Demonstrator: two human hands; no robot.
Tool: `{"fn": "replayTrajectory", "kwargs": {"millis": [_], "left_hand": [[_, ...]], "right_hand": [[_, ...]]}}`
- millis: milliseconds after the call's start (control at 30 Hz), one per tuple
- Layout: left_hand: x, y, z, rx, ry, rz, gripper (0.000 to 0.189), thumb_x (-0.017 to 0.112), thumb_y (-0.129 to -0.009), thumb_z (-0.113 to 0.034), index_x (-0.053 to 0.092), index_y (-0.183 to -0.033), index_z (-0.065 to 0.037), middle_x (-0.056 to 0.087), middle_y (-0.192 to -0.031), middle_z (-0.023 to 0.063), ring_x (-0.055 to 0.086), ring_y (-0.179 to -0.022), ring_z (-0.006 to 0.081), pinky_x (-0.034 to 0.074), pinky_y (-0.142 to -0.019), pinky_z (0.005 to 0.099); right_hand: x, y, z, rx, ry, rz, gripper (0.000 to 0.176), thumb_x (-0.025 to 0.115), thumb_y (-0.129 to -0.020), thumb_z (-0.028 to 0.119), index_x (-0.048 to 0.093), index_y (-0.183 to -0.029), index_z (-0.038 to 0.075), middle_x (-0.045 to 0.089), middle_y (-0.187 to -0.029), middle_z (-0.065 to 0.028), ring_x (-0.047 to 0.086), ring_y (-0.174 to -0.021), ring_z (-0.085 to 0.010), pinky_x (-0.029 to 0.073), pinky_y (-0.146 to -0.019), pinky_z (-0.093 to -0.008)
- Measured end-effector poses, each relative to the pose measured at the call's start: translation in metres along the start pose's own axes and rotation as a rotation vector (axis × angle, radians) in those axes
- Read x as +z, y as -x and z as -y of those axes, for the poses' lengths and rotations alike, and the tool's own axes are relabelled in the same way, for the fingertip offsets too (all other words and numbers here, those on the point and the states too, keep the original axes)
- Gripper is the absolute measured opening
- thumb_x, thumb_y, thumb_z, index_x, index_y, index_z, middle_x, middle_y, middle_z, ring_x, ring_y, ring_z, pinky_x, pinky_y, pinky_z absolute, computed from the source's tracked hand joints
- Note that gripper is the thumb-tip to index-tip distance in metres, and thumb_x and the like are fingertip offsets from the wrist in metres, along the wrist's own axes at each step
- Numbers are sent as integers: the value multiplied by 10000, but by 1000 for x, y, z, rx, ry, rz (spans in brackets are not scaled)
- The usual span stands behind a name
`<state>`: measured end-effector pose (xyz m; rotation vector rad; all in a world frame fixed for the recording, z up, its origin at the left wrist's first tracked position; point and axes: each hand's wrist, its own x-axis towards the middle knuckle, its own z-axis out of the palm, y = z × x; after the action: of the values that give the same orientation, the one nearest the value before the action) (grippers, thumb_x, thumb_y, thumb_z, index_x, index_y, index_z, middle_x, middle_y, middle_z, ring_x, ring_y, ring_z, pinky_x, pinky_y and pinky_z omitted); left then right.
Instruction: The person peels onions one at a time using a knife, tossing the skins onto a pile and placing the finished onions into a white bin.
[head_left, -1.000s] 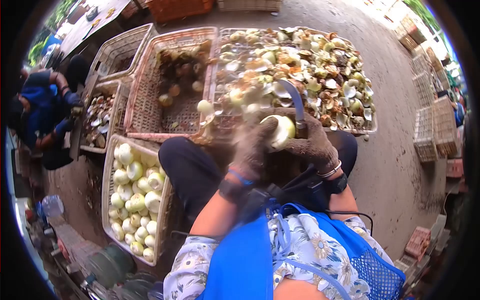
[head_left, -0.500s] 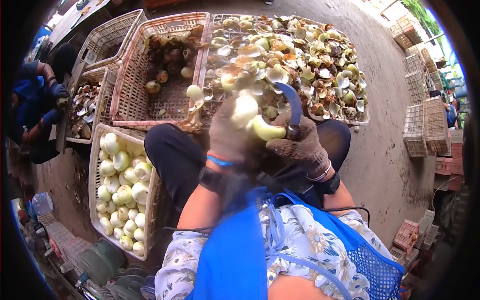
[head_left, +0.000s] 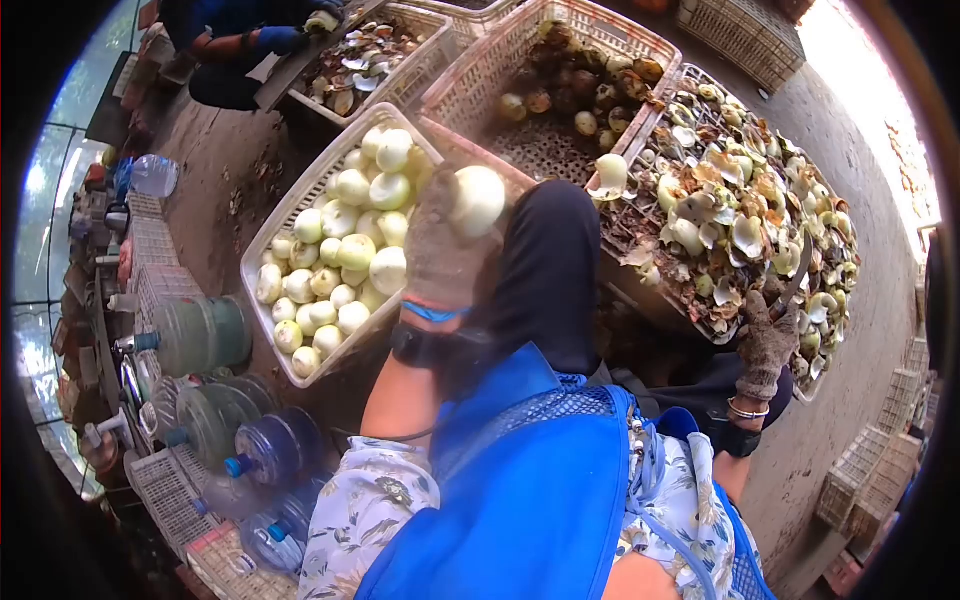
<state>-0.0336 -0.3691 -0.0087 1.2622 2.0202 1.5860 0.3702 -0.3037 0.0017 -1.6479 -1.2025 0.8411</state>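
Observation:
My left hand, in a brown work glove and smeared by motion, grips a pale peeled onion just right of a crate of peeled onions. The onion is close to the crate's right rim, above my raised knee. Far to the right, my gloved right hand is closed round a curved knife, whose blade points up and away. That hand is over the near edge of a crate heaped with onion skins. Most of the knife's handle is hidden in the fingers.
Behind my knee stands a large crate with unpeeled dark onions at its far end. One pale onion piece lies on its near corner. A co-worker's gloved hand is at the upper left, beside another skins crate. Water jugs line the left.
My view has turned left. My hands have moved apart: the left carries the onion to the peeled-onion crate, while the right has moved away with the knife. The skin piece beside the blade no longer shows there.

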Motion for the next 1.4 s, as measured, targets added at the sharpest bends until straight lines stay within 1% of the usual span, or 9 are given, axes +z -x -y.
{"fn": "replayTrajectory", "kwargs": {"millis": [300, 433, 567, 767, 900, 1100, 1167, 1233, 1400], "left_hand": [[-93, 44, 92, -734, 909, -384, 389, 596, -914, -242, 532, -1229, -22, 594, -1183, 122, 574, -1096, 242, 490, -951, 403], [-70, -7, 113, 182, -781, -112, 493, 593, -716, 114, 548, -1197, 13, 617, -1115, 136, 595, -1046, 241, 471, -920, 305], [-75, 7, 198, -382, 62, -195, 449, 527, -779, 54, 537, -1219, -38, 572, -1107, 78, 557, -1000, 232, 482, -813, 288], [-87, -25, 134, -700, 819, -303, 452, 498, -938, -273, 445, -1346, -85, 482, -1354, 92, 459, -1233, 265, 337, -1046, 412], [-25, -92, 79, -550, 905, -53, 401, 540, -931, -238, 521, -1287, -55, 547, -1291, 115, 493, -1212, 265, 361, -1040, 417], [127, -197, 58, -639, 931, 319, 276, 622, -880, -169, 610, -1132, -56, 667, -1044, 94, 623, -950, 230, 485, -853, 381], [191, -226, 133, -195, 470, 467, 271, 621, -868, -152, 616, -1129, -80, 666, -1033, 70, 623, -906, 198, 481, -775, 331], [249, -240, 96, -744, 549, 489, 278, 616, -850, -123, 620, -1126, -100, 662, -1003, 37, 614, -865, 168, 470, -709, 317], [382, -274, 158, -528, 199, 534, 288, 640, -803, -94, 656, -1090, -98, 638, -839, -2, 559, -723, 114, 446, -647, 279]], "right_hand": [[29, 2, -9, 26, -36, 140, 375, 720, -816, 86, 620, -1174, 45, 568, -833, 42, 502, -691, -57, 442, -625, -217], [37, 1, -8, -138, 32, 134, 366, 718, -824, 80, 610, -1169, 19, 636, -934, -11, 561, -723, -75, 483, -638, -215], [22, 2, -8, -6, 58, 60, 378, 713, -824, 82, 600, -1179, 17, 635, -982, -33, 584, -872, -103, 488, -793, -259], [-8, -33, 0, 152, -46, 64, 251, 681, -852, 141, 591, -1063, 41, 589, -646, 10, 482, -431, -56, 351, -360, -196], [-5, -73, -3, -156, 36, 127, 472, 673, -875, 150, 508, -1293, 6, 633, -1131, -109, 578, -960, -159, 473, -836, -272], [18, -104, -27, -4, -23, 2, 448, 621, -883, 53, 491, -1308, -3, 599, -1163, -86, 556, -917, -110, 474, -808, -252], [19, -112, -29, -11, 122, 10, 472, 617, -875, 17, 471, -1322, -14, 588, -1206, -72, 548, -920, -92, 471, -808, -234], [26, -119, -20, 4, 247, -22, 476, 615, -868, -1, 474, -1322, -13, 591, -1216, -80, 549, -946, -89, 458, -834, -225], [28, -128, -33, 143, 210, -79, 453, 628, -835, -23, 511, -1272, -27, 579, -1251, -107, 544, -1072, -124, 432, -909, -238]]}}
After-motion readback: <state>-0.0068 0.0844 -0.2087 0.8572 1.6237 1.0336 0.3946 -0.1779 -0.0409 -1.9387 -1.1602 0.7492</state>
